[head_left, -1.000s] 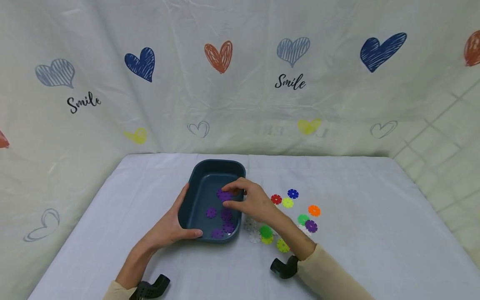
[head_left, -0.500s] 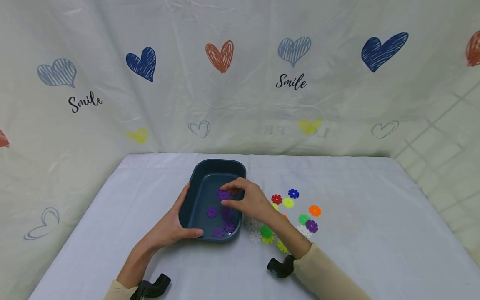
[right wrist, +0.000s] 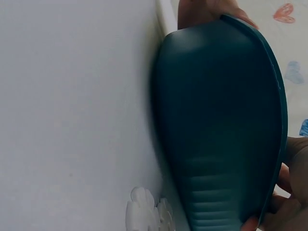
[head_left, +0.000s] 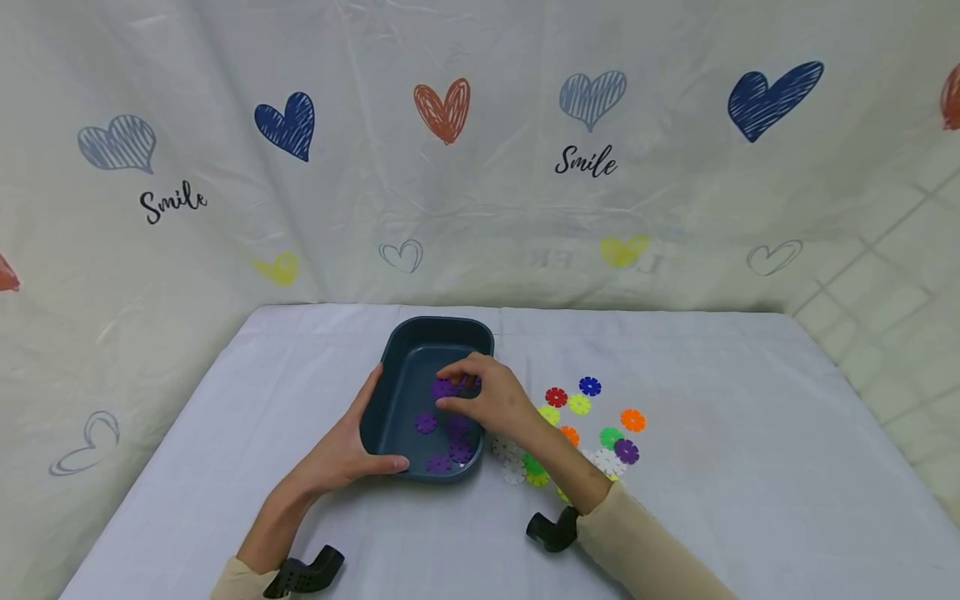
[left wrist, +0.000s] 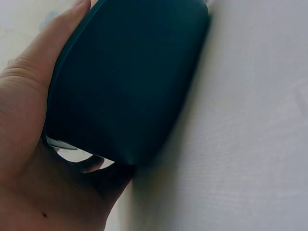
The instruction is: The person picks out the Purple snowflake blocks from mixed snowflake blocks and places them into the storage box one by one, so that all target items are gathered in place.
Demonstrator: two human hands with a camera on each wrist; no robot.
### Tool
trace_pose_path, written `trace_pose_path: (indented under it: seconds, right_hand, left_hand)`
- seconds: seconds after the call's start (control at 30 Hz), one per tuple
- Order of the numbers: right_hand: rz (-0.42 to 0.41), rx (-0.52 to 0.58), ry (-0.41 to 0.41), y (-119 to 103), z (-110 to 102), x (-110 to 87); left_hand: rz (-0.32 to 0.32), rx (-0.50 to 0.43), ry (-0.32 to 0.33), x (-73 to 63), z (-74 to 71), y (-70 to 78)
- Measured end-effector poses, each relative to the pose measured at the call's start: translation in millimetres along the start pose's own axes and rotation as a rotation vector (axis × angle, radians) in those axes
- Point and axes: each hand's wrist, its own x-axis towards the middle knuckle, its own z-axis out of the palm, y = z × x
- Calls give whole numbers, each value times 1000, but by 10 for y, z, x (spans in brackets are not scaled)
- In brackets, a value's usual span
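My left hand (head_left: 341,450) grips the dark teal tray (head_left: 408,358) at its near left corner, thumb over the front rim and fingers along the left side. The left wrist view shows that hand (left wrist: 29,96) against the tray's outer wall (left wrist: 125,82). Inside the tray, my right hand (head_left: 495,400) has thumb and index finger curled about a purple snowflake disc (head_left: 442,389). Several more purple discs (head_left: 426,423) lie nearer the tray's front. From the right wrist, the tray's wall (right wrist: 221,106) hides most of the right fingers.
Loose snowflake discs in several colours lie right of the tray, among them a red one (head_left: 556,397), an orange one (head_left: 633,420) and a purple one (head_left: 626,451). White discs (right wrist: 142,209) sit close beside the tray. A white cloth (head_left: 735,467) covers the table.
My right hand has shifted slightly left inside the tray, and the purple disc at its fingertips has moved with it. The left hand keeps its hold on the tray.
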Motion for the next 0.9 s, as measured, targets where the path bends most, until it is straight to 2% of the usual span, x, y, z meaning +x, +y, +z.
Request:
trace_pose_path:
  seconds: [0.53, 0.77, 0.9]
  right_hand:
    - [0, 138, 1, 41, -147, -96]
    - [-29, 121, 39, 73, -210, -145]
    - [-39, 117, 31, 65, -250, -183]
  left_hand:
    - [-26, 4, 10, 7, 14, -2]
    - [-8, 7, 9, 7, 4, 1]
    - [-11, 7, 12, 5, 6, -1]
